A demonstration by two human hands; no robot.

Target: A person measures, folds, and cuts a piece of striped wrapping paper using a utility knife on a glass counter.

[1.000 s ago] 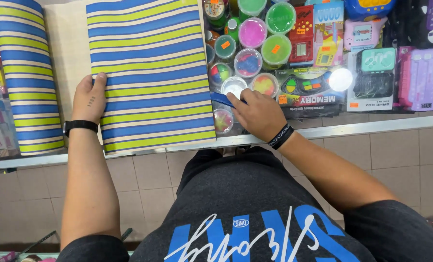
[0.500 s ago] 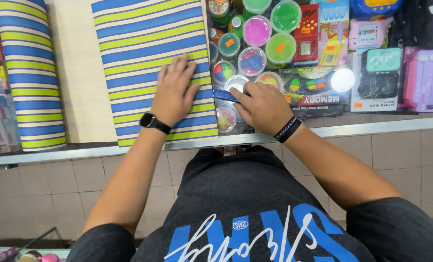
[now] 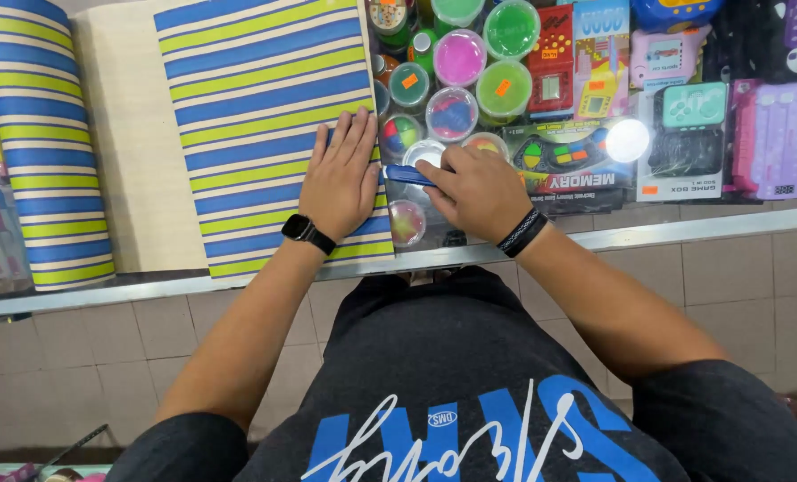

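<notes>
A sheet of blue, green and white striped wrapping paper (image 3: 256, 107) lies flat on a glass counter. My left hand (image 3: 340, 178) presses flat on the sheet's right edge, fingers stretched out; a black watch is on that wrist. My right hand (image 3: 474, 192) is just beside it, gripping a slim blue tool (image 3: 405, 174) whose tip points at the paper's right edge. I cannot tell what kind of tool it is. A dark band circles the right wrist.
A roll of the same striped paper (image 3: 46, 143) lies at the left. Under the glass are round tubs of coloured slime (image 3: 459, 58) and boxed handheld games (image 3: 577, 161). A metal counter edge (image 3: 684, 228) runs across, with a tiled front below.
My left hand slid from the left side of the sheet across to its right edge, next to my right hand. The right hand stayed at the paper's edge with the blue tool.
</notes>
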